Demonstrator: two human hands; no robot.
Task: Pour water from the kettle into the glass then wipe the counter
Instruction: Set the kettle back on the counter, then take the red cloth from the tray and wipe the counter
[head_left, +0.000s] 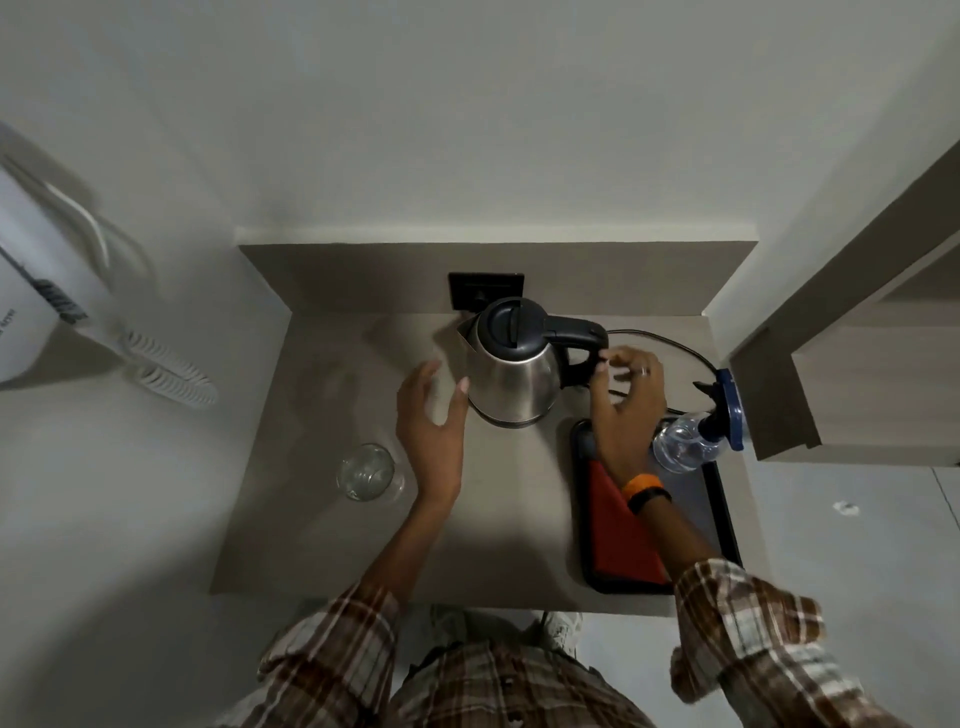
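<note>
A stainless-steel kettle (511, 382) with a black lid and black handle is seen upright toward the back of the grey surface (322, 519), just in front of a black wall socket (485, 291). No brand mark can be read on its body. A black cord (670, 343) is seen running from behind the handle toward the right.

The right hand (626, 410) is held just beside the kettle's handle, its grip loosely curled and spread, with the fingertips (602, 364) at the handle's outer edge; whether they actually touch it cannot be told. A ring is seen on one finger, and an orange and black band is worn on the wrist. The left hand (431, 415) is held open to the left of the kettle body, fingers spread, its thumb close to the steel wall, with nothing gripped.

An empty clear glass (366, 472) is placed upright on the left part of the surface, apart from the kettle and just left of the left forearm. A black tray (719, 519) is set on the right, and a red cloth (618, 540) is laid in it. A clear spray bottle (696, 436) with a blue nozzle is seen lying at the tray's far corner.

A white wall-mounted appliance (36, 291) with a coiled cord is seen at the left; its small lettering is too blurred to be read.
</note>
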